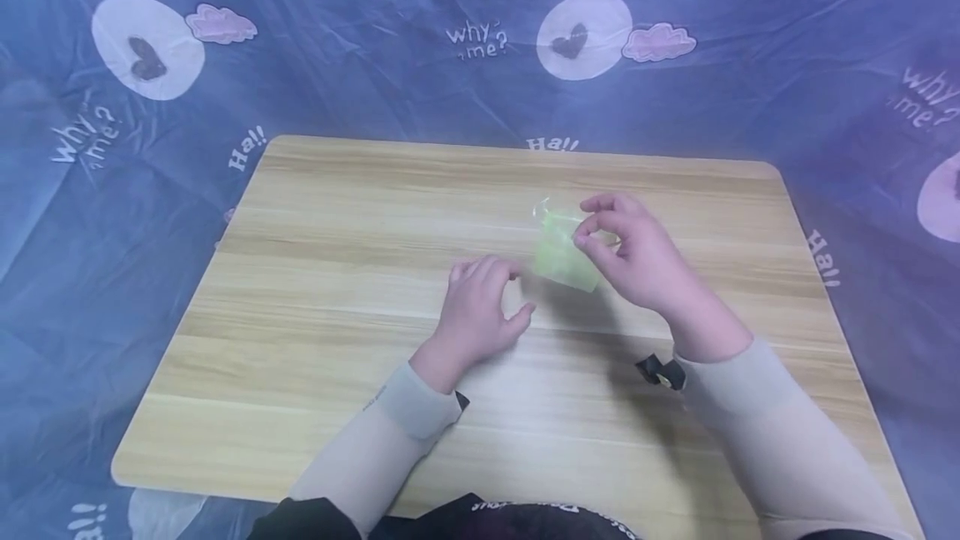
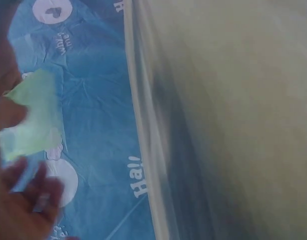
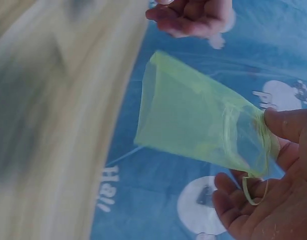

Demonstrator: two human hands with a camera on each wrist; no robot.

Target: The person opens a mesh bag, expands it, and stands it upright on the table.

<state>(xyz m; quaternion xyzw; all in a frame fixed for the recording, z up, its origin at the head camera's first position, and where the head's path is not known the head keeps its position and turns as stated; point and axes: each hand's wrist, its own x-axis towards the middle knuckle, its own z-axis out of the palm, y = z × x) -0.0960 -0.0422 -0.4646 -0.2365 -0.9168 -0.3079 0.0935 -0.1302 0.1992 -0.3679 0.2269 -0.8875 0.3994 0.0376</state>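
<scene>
A sheer light-green drawstring pouch (image 1: 562,255) hangs above the table, left of my right hand (image 1: 637,250). That hand pinches the pouch's gathered top edge between thumb and fingers. In the right wrist view the pouch body (image 3: 188,110) looks flat and see-through, and a thin drawstring loop (image 3: 248,192) dangles by the palm. My left hand (image 1: 480,307) is just left of the pouch, fingers loosely bent and thumb apart, holding nothing. The left wrist view is blurred, with the green pouch (image 2: 38,120) at its left side.
A light wood-grain table (image 1: 315,307) with rounded corners lies under both hands. Blue printed cloth (image 1: 375,65) covers the area behind and around it. A black strap piece (image 1: 662,373) is at the right wrist cuff.
</scene>
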